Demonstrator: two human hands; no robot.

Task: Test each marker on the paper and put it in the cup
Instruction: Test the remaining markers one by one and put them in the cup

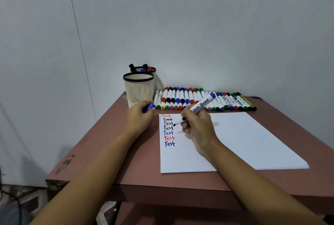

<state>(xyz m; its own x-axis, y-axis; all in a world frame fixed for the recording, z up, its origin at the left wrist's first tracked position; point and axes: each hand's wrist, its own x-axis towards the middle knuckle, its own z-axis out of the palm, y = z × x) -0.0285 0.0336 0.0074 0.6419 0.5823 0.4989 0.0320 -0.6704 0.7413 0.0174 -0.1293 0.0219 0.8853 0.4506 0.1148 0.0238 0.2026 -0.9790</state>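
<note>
head view: right hand (200, 127) grips the marker (200, 105), tip down-left on the paper (244, 134); left hand (139, 118), pinching the cap (150, 107), lies nearer the far cup (154, 70)

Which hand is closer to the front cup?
Left. The left hand, holding a blue cap, sits close by the front cup; the right hand holds a marker over the paper.

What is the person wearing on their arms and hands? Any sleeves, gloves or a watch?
Nothing that shows. The left hand and the right hand are bare, with no gloves and no rings that I can see. The left forearm and the right forearm are bare too: no sleeve comes into view, and there is no watch or bracelet on either wrist.
</note>
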